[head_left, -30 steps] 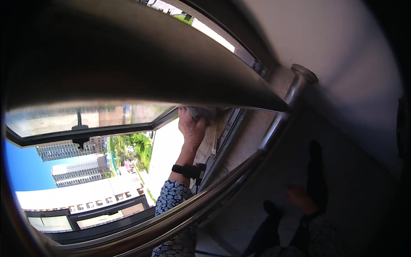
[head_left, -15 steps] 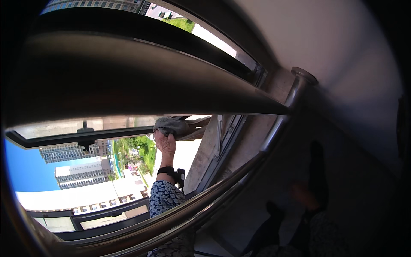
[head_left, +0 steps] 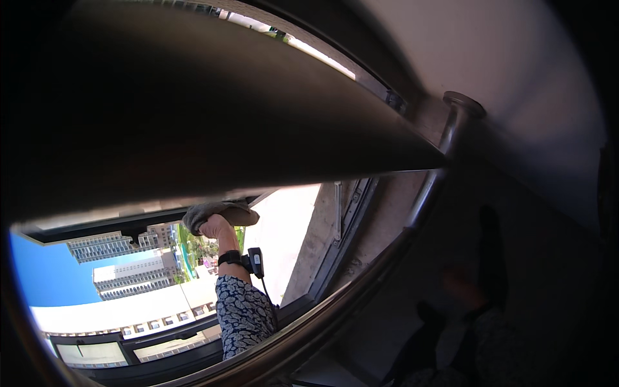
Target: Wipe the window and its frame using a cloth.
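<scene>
A dark-framed open window (head_left: 161, 335) gives onto blue sky and pale high-rise buildings (head_left: 129, 271) in bright sun, while a curved steel railing (head_left: 387, 251) crosses before a grey wall (head_left: 516, 84) and a shadowed floor (head_left: 412, 322).

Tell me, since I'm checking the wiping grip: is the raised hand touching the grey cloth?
Touching. The head view shows the hand pressed up into the grey cloth, which drapes over its top with no gap between them, under the dark window frame.
</scene>
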A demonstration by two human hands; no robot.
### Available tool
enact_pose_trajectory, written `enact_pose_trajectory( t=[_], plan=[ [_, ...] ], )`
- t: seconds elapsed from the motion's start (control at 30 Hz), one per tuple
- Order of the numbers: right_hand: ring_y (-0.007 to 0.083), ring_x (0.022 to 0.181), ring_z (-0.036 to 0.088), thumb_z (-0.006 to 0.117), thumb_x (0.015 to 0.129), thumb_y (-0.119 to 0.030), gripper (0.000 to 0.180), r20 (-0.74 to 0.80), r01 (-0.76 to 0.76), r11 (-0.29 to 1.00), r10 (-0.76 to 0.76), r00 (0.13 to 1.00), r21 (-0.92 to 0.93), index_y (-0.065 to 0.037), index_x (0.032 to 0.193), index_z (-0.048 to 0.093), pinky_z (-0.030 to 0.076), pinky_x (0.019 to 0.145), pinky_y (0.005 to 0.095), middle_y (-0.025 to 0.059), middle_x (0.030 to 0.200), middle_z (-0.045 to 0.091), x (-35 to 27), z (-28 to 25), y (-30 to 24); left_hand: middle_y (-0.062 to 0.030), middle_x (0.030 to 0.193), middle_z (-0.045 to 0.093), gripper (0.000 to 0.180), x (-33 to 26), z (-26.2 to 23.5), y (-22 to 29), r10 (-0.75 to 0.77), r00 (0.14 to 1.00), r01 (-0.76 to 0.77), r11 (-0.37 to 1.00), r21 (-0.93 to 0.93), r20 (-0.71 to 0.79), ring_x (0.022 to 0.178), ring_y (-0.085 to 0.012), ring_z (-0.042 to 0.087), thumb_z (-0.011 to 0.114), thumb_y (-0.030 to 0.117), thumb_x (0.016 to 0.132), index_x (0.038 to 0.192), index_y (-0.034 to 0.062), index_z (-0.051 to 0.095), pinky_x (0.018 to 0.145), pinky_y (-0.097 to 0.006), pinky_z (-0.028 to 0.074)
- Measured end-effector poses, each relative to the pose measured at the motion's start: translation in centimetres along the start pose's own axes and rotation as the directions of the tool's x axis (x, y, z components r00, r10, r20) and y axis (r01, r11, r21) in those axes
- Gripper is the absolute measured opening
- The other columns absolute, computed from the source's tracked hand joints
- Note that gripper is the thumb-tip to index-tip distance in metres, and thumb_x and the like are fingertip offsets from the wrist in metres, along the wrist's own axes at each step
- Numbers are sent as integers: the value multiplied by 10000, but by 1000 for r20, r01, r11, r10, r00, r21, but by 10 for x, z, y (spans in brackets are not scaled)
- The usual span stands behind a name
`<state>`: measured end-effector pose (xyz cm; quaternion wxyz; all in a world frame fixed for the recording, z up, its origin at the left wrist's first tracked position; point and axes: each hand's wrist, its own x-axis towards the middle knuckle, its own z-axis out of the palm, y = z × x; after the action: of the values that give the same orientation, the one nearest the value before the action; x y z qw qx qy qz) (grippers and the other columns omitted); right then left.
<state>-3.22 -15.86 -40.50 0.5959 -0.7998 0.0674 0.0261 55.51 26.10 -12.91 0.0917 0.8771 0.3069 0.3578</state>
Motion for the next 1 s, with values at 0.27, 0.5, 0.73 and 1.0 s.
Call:
enact_pose_trajectory(
  t=[0.27,0.5,0.73,1.0],
  plan=[
    [346,975,556,500,865,-152,264,221,-126,969,173,960,-213,-20,1074,593,435,884,442,201,1070,583,-8,-2,-5,-118,1099,602,368,-115,-21,30,295,857,-131,918,-374,423,1005,-237,577,514,-11,781,1148,9,544,886,-350,460],
    [320,988,551,482,886,-165,295,463,-378,908,418,781,-181,4,1116,557,445,875,406,217,1101,561,23,-59,-57,-101,1004,634,290,-135,-57,51,421,397,-129,905,-405,816,928,-204,586,586,55,760,1042,0,628,830,-324,463],
    [354,924,557,508,857,-130,197,236,-6,992,35,971,-125,2,981,585,443,809,460,200,969,574,-11,-32,-9,-175,961,622,355,-107,-94,19,28,804,289,855,-431,594,834,-285,625,547,80,729,1024,-116,558,717,-386,511],
    [306,1129,510,490,924,-211,365,104,-10,984,29,994,-177,-52,1252,501,397,975,402,164,1207,543,-2,-60,-9,-211,1094,568,599,18,-153,65,-254,955,295,722,-626,157,880,-332,615,612,394,818,1169,-70,470,726,-456,514]
  ],
)
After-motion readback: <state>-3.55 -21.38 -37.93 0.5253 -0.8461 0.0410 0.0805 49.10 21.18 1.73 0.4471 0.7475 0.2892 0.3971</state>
